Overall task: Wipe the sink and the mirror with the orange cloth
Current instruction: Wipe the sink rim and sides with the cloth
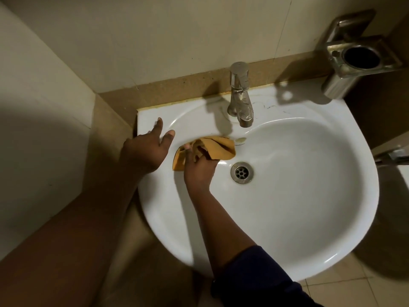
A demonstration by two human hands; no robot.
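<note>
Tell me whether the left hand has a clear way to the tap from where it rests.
Probably yes. The left hand lies open on the sink rim, and only bare white ledge shows between it and the tap. The right hand and orange cloth sit lower, in the bowl.

Crumpled orange cloth [218, 149] lies inside white sink [309, 218] (left slope).

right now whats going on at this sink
A person is wiping the white sink with an orange cloth. The right hand has its grip closed on the cloth and presses it against the basin's inner wall, left of the drain and below the tap. The left hand rests open on the sink's left rim. No mirror is in view.
</note>
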